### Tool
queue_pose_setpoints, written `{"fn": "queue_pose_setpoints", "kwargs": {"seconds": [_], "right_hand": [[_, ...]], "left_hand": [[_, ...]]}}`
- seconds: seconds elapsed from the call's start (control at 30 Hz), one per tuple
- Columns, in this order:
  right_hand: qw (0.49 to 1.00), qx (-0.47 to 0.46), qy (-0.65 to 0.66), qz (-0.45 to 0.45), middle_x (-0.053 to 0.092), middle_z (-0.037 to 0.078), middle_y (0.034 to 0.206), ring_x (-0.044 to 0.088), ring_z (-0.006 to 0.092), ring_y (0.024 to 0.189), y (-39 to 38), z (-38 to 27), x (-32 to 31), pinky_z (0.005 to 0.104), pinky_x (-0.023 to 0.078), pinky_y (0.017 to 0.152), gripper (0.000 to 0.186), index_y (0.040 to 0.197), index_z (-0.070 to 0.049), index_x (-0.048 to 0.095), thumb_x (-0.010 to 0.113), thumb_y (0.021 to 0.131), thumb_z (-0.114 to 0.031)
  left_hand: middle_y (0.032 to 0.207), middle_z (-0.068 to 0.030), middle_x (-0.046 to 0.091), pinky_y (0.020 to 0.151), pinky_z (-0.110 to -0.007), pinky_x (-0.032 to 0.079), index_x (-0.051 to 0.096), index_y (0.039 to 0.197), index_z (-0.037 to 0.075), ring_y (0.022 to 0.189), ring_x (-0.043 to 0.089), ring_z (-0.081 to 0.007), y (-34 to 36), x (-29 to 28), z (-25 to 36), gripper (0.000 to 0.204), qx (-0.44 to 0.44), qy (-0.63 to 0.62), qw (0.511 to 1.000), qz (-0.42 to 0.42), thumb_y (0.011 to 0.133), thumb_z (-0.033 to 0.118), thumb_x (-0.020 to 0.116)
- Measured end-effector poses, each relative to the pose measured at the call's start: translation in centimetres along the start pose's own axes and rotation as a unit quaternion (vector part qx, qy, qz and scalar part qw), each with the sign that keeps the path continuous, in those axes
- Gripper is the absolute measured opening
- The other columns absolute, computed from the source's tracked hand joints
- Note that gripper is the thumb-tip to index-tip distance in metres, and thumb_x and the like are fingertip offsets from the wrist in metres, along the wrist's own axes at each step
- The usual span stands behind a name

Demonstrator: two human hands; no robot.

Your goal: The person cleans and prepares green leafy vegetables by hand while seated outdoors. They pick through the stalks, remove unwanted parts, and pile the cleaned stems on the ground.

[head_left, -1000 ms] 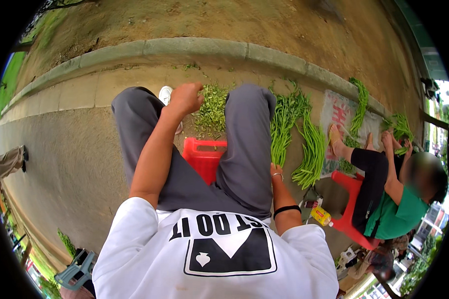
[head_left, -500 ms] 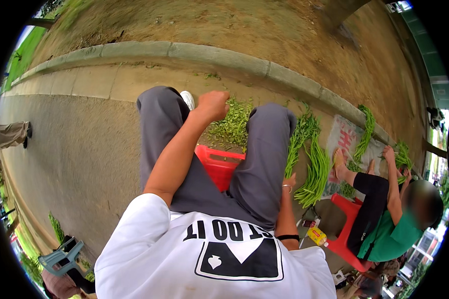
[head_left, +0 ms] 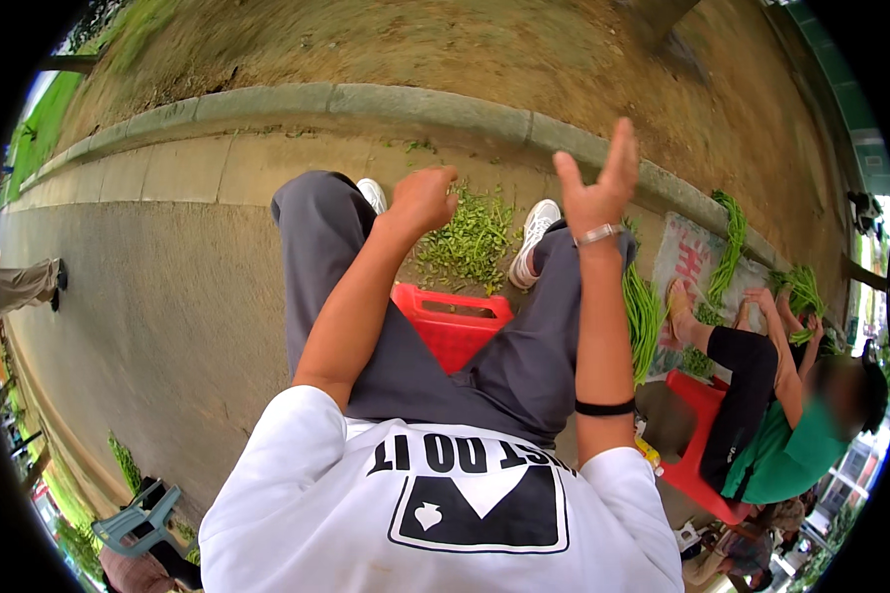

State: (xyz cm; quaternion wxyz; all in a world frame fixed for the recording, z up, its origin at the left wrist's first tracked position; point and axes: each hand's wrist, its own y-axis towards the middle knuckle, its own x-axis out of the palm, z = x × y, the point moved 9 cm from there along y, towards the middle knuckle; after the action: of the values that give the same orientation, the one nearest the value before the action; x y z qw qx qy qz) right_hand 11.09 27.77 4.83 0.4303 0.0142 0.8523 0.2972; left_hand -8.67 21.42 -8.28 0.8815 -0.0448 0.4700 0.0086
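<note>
Over the left edge of a heap of torn green leaves (head_left: 475,242) on the pavement, my left hand (head_left: 425,201) is closed in a fist. Whatever lies inside its fingers is hidden. Raised above my right knee, my right hand (head_left: 600,193) is open, thumb and fingers apart, holding nothing. A long bundle of green stems (head_left: 643,321) lies on the ground to the right of my right leg, partly covered by my knee and forearm. Between my thighs a red plastic stool (head_left: 455,321) shows.
At right a person in a green shirt (head_left: 786,460) sits on a red stool (head_left: 697,425), handling greens (head_left: 804,289) beside a printed sheet (head_left: 684,247). A stone curb (head_left: 425,107) runs across ahead. A grey-green chair (head_left: 138,524) stands lower left; another person's leg (head_left: 25,287) is far left.
My right hand has risen from the stems beside my right thigh to above the knee, opening into view. My right knee has shifted outward, showing my shoe. The left fist has barely moved.
</note>
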Motion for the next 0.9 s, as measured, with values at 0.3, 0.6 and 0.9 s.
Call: {"fn": "queue_pose_setpoints", "kwargs": {"seconds": [0.3,0.6,0.9], "right_hand": [[0.960,0.181,0.167,-0.133,0.038,0.023,0.132,0.037,0.0352,0.122,-1.0,5.4,5.4,0.0432,0.035,0.095,0.087,0.139,-0.005,0.018,0.069,0.072,-0.027],[0.906,0.274,0.308,-0.103,0.034,0.030,0.131,0.039,0.0358,0.120,-0.9,7.5,5.1,0.0412,0.042,0.089,0.100,0.140,-0.002,0.008,0.074,0.068,-0.023],[0.898,0.277,0.324,-0.106,0.034,0.030,0.130,0.040,0.0331,0.119,-0.8,7.3,5.6,0.0379,0.044,0.087,0.096,0.139,0.000,0.010,0.073,0.070,-0.022]], "left_hand": [[0.095,-0.0172,0.061,0.074,-0.042,0.046,0.058,0.103,0.006,0.088,0.058,-0.0342,-1.0,-0.9,-0.1,0.031,-0.046,0.050,0.994,-0.085,0.077,0.023,0.058],[0.131,-0.0213,0.035,0.096,-0.045,0.031,0.037,0.129,0.011,0.119,0.036,-0.0374,-1.1,-5.6,0.4,0.062,-0.013,0.082,0.974,0.211,0.074,0.021,0.063],[0.133,-0.0247,0.030,0.102,-0.051,0.018,0.029,0.135,0.011,0.125,0.026,-0.0394,-0.9,-4.7,0.2,0.073,-0.034,0.071,0.975,0.207,0.072,0.022,0.065]]}}
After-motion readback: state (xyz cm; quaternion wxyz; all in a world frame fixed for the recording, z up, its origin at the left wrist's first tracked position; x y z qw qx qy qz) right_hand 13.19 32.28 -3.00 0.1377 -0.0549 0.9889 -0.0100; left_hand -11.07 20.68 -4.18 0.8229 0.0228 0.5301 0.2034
